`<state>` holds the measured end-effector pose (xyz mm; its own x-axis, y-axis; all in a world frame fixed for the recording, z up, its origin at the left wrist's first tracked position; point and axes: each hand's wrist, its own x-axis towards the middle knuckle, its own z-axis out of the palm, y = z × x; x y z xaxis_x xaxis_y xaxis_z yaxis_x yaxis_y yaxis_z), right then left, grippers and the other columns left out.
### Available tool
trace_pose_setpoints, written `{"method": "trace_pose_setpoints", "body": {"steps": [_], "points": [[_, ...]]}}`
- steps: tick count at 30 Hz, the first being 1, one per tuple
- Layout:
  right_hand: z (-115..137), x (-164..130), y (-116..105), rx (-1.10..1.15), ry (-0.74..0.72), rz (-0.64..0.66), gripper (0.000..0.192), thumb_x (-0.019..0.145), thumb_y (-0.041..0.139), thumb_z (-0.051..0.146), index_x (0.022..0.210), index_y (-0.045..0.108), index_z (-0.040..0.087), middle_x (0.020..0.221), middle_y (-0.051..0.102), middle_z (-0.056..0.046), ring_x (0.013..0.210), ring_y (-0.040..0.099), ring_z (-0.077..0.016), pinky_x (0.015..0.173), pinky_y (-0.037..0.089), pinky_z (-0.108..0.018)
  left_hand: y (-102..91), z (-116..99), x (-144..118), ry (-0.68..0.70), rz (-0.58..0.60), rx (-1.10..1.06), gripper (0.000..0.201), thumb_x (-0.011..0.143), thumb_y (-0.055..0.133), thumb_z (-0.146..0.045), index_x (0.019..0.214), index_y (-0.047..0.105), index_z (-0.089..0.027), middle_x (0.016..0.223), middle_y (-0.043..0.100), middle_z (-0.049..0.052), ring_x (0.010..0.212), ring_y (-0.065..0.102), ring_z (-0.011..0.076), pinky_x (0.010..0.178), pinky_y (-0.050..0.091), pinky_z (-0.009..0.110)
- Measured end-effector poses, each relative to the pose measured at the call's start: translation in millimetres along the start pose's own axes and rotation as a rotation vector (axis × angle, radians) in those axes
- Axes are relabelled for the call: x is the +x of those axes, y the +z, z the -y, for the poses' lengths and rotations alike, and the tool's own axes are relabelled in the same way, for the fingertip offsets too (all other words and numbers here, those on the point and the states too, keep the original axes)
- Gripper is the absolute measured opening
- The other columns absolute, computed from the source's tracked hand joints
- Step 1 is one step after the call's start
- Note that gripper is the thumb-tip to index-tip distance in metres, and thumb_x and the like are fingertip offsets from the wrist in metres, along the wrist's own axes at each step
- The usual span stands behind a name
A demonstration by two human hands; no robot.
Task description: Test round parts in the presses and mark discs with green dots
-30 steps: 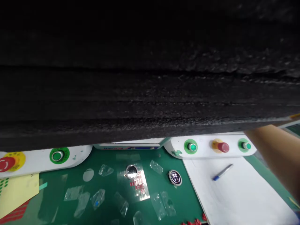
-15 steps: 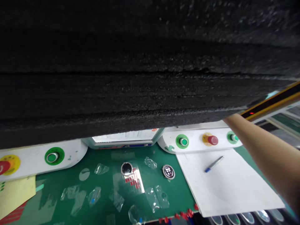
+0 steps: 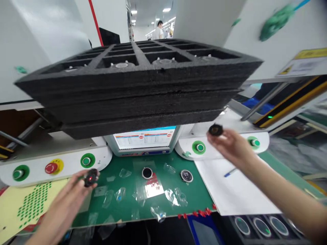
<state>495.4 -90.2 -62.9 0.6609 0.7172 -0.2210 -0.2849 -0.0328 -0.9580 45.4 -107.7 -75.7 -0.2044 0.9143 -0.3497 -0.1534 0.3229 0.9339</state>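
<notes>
Here each hand holds one small round black part: the left hand (image 3: pixel 66 200) pinches a disc with a red dot (image 3: pixel 90 177) at its fingertips, low over the green mat (image 3: pixel 201 200), and the right hand (image 3: pixel 231 146) has its fingers closed on a second disc (image 3: pixel 216 129), lifted higher. By the look of it, the step in hand is carrying a pair of parts, so the next move calls for a steady, level grip on both. Just beyond the left fingers lie clear film scraps (image 3: pixel 120 194) and two more round parts (image 3: pixel 147 173); under the right wrist sit white paper (image 3: pixel 230 194) and a pen (image 3: pixel 230 172). Farther out run the button panels (image 3: pixel 61 165) and the screen (image 3: pixel 144 137). Above both hands hangs the stack of black foam trays (image 3: pixel 138 88), its lower edge close over the right hand, so upward room is tight; the open room is low and between the hands.
</notes>
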Motion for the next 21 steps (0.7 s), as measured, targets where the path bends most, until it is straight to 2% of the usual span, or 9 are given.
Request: {"method": "trace_pose_setpoints", "body": {"steps": [3,6,9,12,16,19,21], "points": [[-26.9,-84.4,-8.7,0.165,0.207,0.151,0.015,0.075,0.068,0.027,0.077,0.067,0.012,0.088,0.071,-0.013,0.080,0.069,-0.0198,0.072,0.060,-0.030,28.1,24.6,-48.2,-0.192,0.259,-0.192,0.039,0.061,0.090,-0.038,0.094,0.076,-0.025,0.108,0.075,0.004,0.103,0.065,0.0258,0.085,0.058,0.032],[-50.6,-155.0,-14.5,0.536,0.496,0.361,0.034,0.058,0.085,0.027,0.086,0.072,0.012,0.090,0.073,-0.011,0.083,0.070,-0.0184,0.076,0.060,-0.026,55.7,32.9,-87.4,-0.334,0.471,-0.317,0.031,0.066,0.088,-0.033,0.092,0.077,-0.019,0.099,0.075,0.008,0.093,0.067,0.0227,0.079,0.058,0.031],[-63.1,-201.8,-14.6,0.820,0.707,0.559,0.031,0.062,0.089,0.025,0.087,0.074,0.014,0.092,0.075,-0.008,0.084,0.071,-0.0143,0.079,0.058,-0.021,70.3,29.0,-114.6,-0.432,0.663,-0.403,0.020,0.075,0.082,-0.028,0.090,0.077,-0.016,0.093,0.074,0.010,0.086,0.067,0.0201,0.075,0.057,0.030],[-64.7,-228.2,-13.2,0.885,0.785,0.689,0.026,0.067,0.087,0.029,0.087,0.076,0.016,0.094,0.076,-0.007,0.082,0.072,-0.0124,0.077,0.056,-0.018,71.2,21.3,-135.7,-0.446,0.773,-0.466,0.016,0.083,0.074,-0.027,0.093,0.077,-0.014,0.094,0.073,0.010,0.088,0.066,0.0188,0.077,0.055,0.028],[-62.5,-241.8,-17.2,0.876,0.758,0.769,0.025,0.073,0.083,0.033,0.091,0.076,0.016,0.096,0.076,-0.008,0.083,0.072,-0.0131,0.076,0.056,-0.018,61.8,14.2,-155.4,-0.416,0.808,-0.506,0.017,0.087,0.069,-0.027,0.096,0.075,-0.013,0.097,0.072,0.010,0.091,0.066,0.0187,0.079,0.053,0.028],[-67.5,-246.1,-24.8,0.812,0.744,0.799,0.028,0.075,0.080,0.034,0.095,0.076,0.016,0.100,0.075,-0.010,0.087,0.072,-0.0159,0.080,0.057,-0.022,55.7,12.2,-164.3,-0.409,0.815,-0.540,0.016,0.088,0.068,-0.025,0.097,0.074,-0.014,0.098,0.072,0.010,0.092,0.066,0.0188,0.079,0.052,0.028],[-73.2,-249.8,-31.2,0.747,0.683,0.760,0.030,0.077,0.078,0.037,0.096,0.076,0.015,0.100,0.075,-0.014,0.086,0.073,-0.0199,0.079,0.059,-0.027,54.3,11.6,-168.9,-0.410,0.830,-0.564,0.017,0.089,0.066,-0.025,0.098,0.073,-0.013,0.098,0.072,0.010,0.091,0.066,0.0183,0.078,0.051,0.027]]}}
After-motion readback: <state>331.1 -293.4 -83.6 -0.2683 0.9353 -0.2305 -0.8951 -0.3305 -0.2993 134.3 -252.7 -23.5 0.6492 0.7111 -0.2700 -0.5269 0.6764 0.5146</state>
